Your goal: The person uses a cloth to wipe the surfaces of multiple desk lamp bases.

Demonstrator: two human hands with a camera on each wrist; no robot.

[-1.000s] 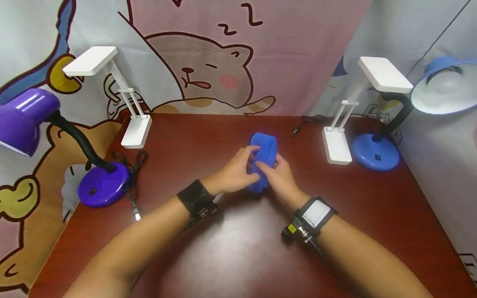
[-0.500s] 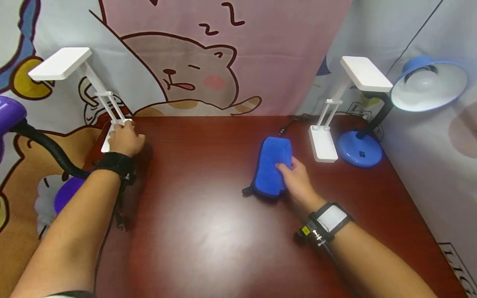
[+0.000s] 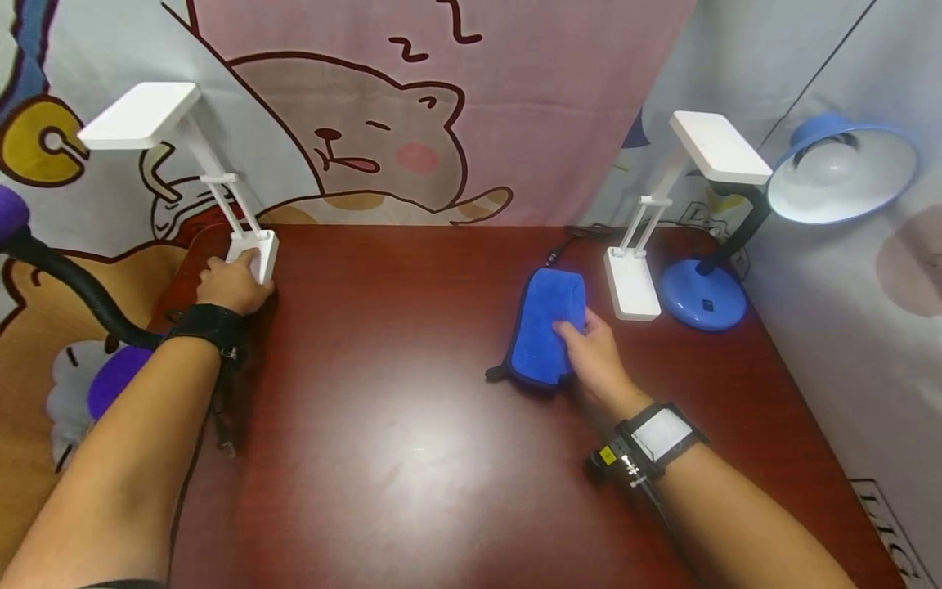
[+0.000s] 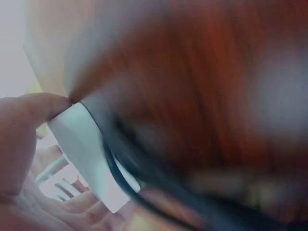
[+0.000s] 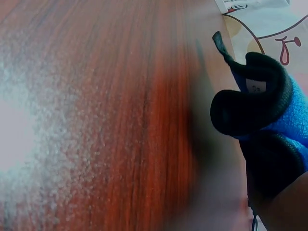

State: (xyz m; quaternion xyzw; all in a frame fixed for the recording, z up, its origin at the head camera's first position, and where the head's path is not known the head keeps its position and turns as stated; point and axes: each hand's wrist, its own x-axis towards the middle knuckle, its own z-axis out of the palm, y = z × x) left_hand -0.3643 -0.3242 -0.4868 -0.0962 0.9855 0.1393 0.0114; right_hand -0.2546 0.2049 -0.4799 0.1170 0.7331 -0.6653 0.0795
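Observation:
At the far left of the table my left hand [image 3: 230,286] grips the base of a white folding desk lamp [image 3: 141,116]. In the left wrist view the thumb lies at one edge of the white base [image 4: 84,144] and the fingers at the opposite side. My right hand [image 3: 599,360] holds a folded blue cloth [image 3: 543,327], with the thumb on top and the fingers mostly hidden under it. Black edging, a small white label and a black loop [image 5: 220,44] show on the cloth in the right wrist view.
A purple lamp [image 3: 118,380] with a black gooseneck stands left, partly behind the left forearm. To the right are a second white lamp [image 3: 631,286] and a blue lamp [image 3: 702,296]. A black cable [image 3: 589,232] lies along the table's back edge.
My left hand has left the blue cloth and gone to the left white lamp, which has shifted slightly right. The right hand has moved a little right with the cloth, now folded flatter.

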